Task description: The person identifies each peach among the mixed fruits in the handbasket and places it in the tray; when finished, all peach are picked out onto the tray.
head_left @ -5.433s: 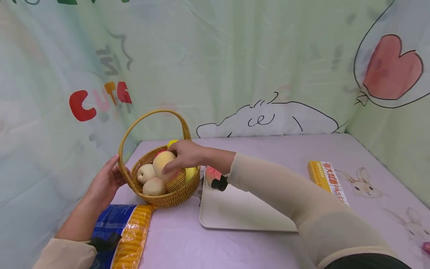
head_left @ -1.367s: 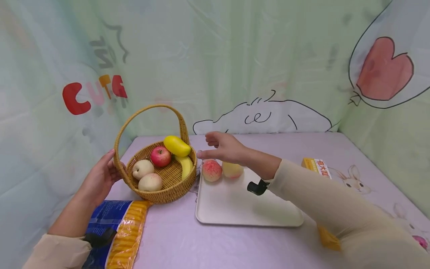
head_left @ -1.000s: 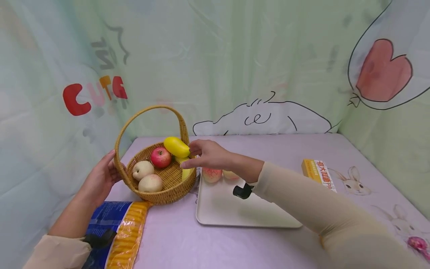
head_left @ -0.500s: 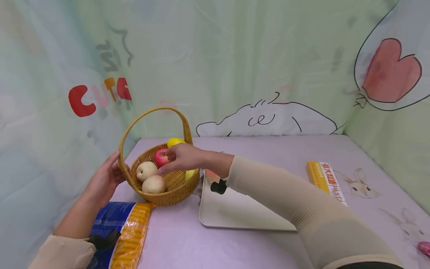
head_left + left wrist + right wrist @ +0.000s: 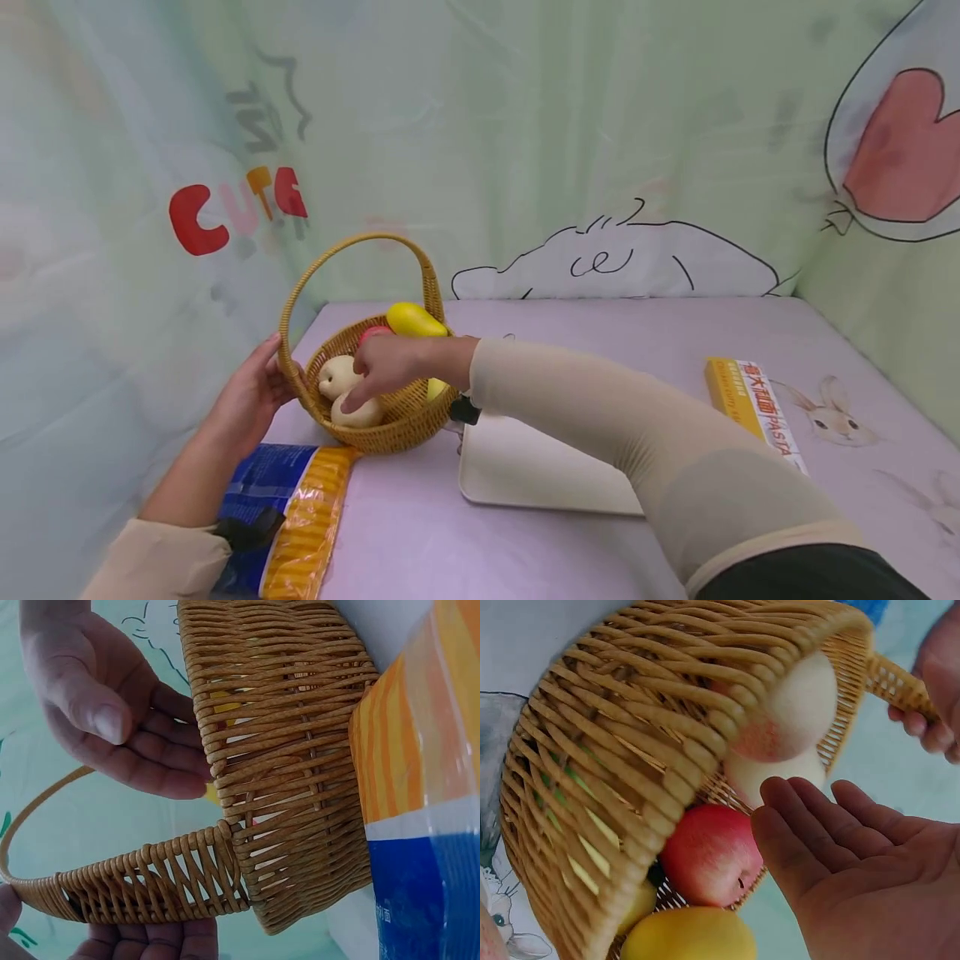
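Observation:
My left hand (image 5: 247,396) grips the side of the wicker basket's (image 5: 401,437) handle, thumb on one side and fingers on the other. My right hand (image 5: 393,362) is over the basket's opening, fingers extended and holding nothing. Below it lie two pale peaches (image 5: 360,414), partly covered by the hand in the head view. The red apple (image 5: 712,855) sits close to its fingertips in the right wrist view. A yellow mango (image 5: 416,321) lies at the basket's back, and a banana (image 5: 436,388) shows at its right side, mostly hidden by the forearm.
A pale rectangular tray (image 5: 540,467) lies right of the basket, partly under the right forearm, which hides its back part. A blue and orange packet (image 5: 311,508) lies in front of the basket. A yellow pasta box (image 5: 753,408) stands farther right.
One peach has gone from the basket to the tray, where two fruits showed 1.4 s ago. Since then my right hand has moved left from above the tray into the basket. My left hand keeps its grip.

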The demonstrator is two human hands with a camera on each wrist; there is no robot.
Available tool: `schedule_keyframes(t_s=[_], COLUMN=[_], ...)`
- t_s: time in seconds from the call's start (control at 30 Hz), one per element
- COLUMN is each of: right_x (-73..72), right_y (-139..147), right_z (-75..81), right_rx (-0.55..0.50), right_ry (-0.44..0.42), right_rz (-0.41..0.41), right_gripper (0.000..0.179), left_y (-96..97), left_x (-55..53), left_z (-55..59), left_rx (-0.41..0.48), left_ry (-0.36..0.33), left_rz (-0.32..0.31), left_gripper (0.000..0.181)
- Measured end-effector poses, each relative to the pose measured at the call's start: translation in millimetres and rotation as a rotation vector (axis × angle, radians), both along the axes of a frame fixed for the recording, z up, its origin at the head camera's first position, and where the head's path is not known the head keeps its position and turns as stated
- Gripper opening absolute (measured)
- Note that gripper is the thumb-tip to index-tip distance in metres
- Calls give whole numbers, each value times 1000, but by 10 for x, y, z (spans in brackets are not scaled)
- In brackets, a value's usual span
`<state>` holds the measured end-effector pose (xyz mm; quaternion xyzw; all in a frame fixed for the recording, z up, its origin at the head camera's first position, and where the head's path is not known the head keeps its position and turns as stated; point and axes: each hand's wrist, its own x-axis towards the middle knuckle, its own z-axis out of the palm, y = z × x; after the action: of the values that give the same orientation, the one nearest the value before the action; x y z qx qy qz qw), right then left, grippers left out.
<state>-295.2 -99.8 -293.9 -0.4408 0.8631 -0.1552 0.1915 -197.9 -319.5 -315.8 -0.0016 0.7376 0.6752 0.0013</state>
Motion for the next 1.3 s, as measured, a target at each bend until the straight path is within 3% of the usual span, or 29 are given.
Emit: schedule_keyframes(t_s=[0.1, 0.3, 0.93, 1.3], right_x=[-10, -44, -121, -100], right_y=[-61, -186, -528, -603], right_z=[-59, -113, -75, -152], right_rx=[49, 121, 307, 297], right_ry=[-24, 1, 108, 147], right_rz=[4, 27, 114, 133], right_gripper=[68, 44, 45, 38], left_y=[14, 11, 2, -16], left_x=[-7, -17, -77, -78], left_z=[-3, 2, -7, 16], left_rx=[-10, -24, -24, -38], left_ry=[-10, -6, -13, -17], left_rz=[13, 25, 26, 37], left_gripper=[50, 51, 52, 54])
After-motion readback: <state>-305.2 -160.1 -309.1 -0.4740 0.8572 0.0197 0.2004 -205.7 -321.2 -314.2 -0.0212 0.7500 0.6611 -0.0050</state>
